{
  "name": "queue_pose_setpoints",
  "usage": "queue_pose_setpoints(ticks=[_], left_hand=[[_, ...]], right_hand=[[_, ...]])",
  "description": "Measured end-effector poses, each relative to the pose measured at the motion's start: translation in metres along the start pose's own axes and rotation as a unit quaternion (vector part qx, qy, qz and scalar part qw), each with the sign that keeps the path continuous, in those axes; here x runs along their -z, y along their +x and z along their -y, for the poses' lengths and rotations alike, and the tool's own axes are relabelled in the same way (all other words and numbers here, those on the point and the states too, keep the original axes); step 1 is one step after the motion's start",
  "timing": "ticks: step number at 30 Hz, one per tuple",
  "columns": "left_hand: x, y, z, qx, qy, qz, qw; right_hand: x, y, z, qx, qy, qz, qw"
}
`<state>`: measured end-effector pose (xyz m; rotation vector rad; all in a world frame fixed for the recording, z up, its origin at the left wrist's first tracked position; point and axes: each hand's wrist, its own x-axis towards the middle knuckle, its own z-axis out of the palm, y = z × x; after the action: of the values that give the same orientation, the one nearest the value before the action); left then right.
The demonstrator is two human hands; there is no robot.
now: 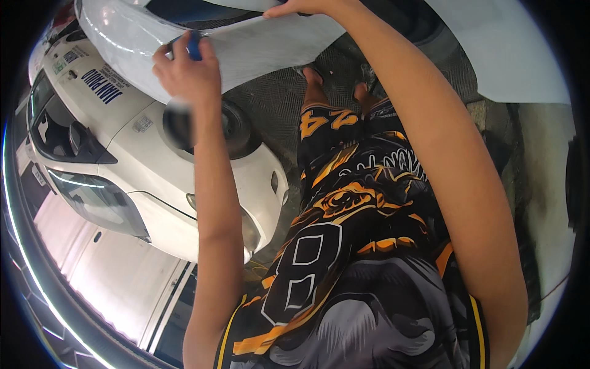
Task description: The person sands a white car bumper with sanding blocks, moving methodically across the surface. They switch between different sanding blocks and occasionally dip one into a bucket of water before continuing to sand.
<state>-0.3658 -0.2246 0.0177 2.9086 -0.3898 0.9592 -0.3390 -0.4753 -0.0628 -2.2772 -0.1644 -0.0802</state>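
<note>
A white, curved car bumper (270, 52) with cloudy grey patches stretches across the top, in front of me. My left hand (189, 69) is closed around a small blue block (194, 45) and holds it at the bumper's surface, below a dark opening. Most of the block is hidden by my fingers, so its exact kind does not show. At the bumper's upper edge, my right hand (300, 7) touches the panel with a finger stretched out to the left. The picture's top edge cuts off part of that hand.
On the left stands a white car (153, 175) with dark lettering and a front wheel (236, 129) close to my left forearm. Another smooth white panel (510, 49) fills the upper right. My feet (312, 76) are on a dark, textured floor (264, 117) beneath the bumper.
</note>
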Motion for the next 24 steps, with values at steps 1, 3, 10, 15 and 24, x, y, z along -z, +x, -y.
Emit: queue_pose_setpoints(ticks=[1, 3, 10, 15, 24], left_hand=[[-0.004, -0.003, 0.001, -0.042, -0.007, 0.015, 0.999], [-0.014, -0.01, -0.003, -0.126, -0.007, 0.011, 0.992], [-0.003, 0.006, 0.009, 0.013, 0.014, 0.024, 1.0], [-0.006, -0.008, -0.016, -0.14, -0.02, 0.074, 0.987], [-0.024, -0.015, -0.006, -0.126, -0.009, 0.005, 0.992]], right_hand=[[-0.001, 0.0, 0.0, 0.003, -0.003, -0.006, 1.0], [-0.002, 0.0, 0.0, 0.009, -0.002, -0.005, 1.0], [0.001, 0.001, 0.001, 0.004, -0.001, -0.002, 1.0], [0.004, 0.0, 0.004, 0.004, -0.005, 0.03, 1.0], [0.006, -0.002, 0.005, -0.003, -0.015, 0.046, 0.999]])
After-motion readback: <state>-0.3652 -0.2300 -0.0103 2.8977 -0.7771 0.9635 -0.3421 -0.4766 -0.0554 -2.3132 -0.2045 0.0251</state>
